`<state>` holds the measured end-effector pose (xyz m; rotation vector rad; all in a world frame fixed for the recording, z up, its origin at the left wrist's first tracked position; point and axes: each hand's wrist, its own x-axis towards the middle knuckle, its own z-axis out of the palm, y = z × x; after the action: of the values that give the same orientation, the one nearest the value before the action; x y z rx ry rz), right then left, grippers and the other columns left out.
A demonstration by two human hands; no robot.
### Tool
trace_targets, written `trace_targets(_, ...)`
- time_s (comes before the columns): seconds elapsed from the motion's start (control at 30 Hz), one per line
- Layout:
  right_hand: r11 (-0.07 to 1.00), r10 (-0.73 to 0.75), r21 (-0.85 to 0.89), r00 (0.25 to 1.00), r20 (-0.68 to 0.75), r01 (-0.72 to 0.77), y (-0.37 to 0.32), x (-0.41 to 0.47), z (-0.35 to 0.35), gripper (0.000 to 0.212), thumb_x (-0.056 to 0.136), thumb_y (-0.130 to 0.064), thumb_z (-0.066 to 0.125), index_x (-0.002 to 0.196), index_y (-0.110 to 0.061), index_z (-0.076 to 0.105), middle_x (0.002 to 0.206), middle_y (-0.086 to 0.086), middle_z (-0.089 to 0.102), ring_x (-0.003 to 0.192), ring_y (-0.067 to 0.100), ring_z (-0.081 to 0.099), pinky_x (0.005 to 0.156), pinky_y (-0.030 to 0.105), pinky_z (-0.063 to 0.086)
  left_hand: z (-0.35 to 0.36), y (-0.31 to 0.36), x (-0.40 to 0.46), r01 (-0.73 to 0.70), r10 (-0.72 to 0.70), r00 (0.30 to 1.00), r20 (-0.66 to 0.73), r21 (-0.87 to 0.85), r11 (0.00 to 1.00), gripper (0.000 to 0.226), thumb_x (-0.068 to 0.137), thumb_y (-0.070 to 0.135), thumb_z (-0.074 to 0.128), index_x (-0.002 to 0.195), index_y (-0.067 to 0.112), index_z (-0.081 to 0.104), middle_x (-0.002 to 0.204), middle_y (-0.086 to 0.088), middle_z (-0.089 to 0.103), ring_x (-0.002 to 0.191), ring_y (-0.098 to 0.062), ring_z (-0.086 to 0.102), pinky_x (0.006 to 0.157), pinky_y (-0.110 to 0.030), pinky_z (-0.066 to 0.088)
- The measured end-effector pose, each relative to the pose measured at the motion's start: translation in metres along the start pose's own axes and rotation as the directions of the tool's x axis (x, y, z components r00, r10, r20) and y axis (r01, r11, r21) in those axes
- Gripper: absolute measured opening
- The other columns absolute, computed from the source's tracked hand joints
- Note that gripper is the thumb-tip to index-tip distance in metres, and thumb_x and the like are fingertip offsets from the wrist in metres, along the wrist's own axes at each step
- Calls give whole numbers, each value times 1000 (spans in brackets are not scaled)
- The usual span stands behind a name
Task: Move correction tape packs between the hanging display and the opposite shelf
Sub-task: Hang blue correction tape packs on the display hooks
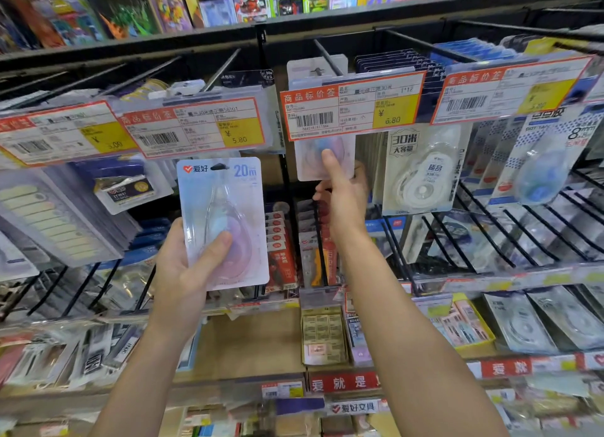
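So both arms are reaching up toward the hanging display (327, 60), forearms bare and angled inward. The left hand (183, 266) holds a correction tape pack (224, 220) upright, out in front of the display on the left side: thumb across the lower front of the blister, the other fingers tucked behind the card where you can't see them. The pack reads "20m" at the top and has a pale pink-purple dispenser under clear plastic. The right hand (340, 194) is raised higher, thumb pressed on the front of a second pack (323, 161) that hangs on a peg near the middle, the rest of its fingers curled around behind it, so it's pinching that one. Most of that second pack is covered by the red-and-yellow price tag (351, 104) reading 6.80, only its blurry pastel lower half shows. Right beside it hangs a white 30m pack (421, 171). The lower shelves (248, 348) are pretty smeared, labels there are hard to read.
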<state>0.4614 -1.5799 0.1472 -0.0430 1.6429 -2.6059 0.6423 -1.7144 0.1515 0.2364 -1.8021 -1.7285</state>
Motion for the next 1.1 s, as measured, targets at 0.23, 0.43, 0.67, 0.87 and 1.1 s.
trace_targets(0.23, 999, -46, -21, 999, -23, 46, 5, 16, 11, 13, 92, -32, 72, 93, -24, 62, 75, -1, 66, 59, 10, 59, 57, 28, 55, 10, -1, 7, -16, 16, 999, 30, -4, 1000, 32, 84, 23, 66, 116, 20, 62, 102, 9, 73, 95, -12, 69, 78, -24, 57)
trace_targets(0.43, 1000, -18, 19, 999, -49, 19, 10, 26, 14, 17, 90, -34, 74, 99, -21, 66, 67, -7, 66, 55, 8, 57, 54, 27, 54, 12, -3, 9, -14, 14, 999, 40, -20, 1000, 31, 84, 23, 65, 115, 21, 63, 101, 9, 72, 95, -12, 69, 78, -23, 56)
trace_targets(0.67, 990, 74, 126, 995, -73, -65, 10, 35, 24, 21, 91, -32, 74, 102, -19, 60, 80, -1, 67, 58, 8, 58, 53, 22, 53, 11, -2, 10, -2, 3, 999, 37, -38, 999, 30, 84, 21, 65, 114, 23, 63, 102, 9, 73, 96, -13, 69, 78, -24, 56)
trace_targets(0.87, 978, 140, 171, 986, -92, -123, 7, 45, 29, 20, 91, -30, 72, 100, -19, 58, 88, 1, 66, 62, 8, 58, 56, 23, 55, 8, 0, 9, -5, 6, 1000, 13, -28, 1000, 31, 84, 21, 66, 115, 22, 63, 102, 6, 73, 96, -15, 69, 80, -26, 57)
trace_targets(1.1, 973, 170, 161, 985, -34, -163, 7, 49, 32, 24, 89, -37, 75, 96, -21, 58, 97, 1, 68, 74, 13, 62, 65, 25, 58, 7, 0, 4, 23, -22, 999, 23, -43, 999, 33, 84, 20, 66, 116, 21, 63, 105, 4, 73, 99, -18, 69, 82, -29, 57)
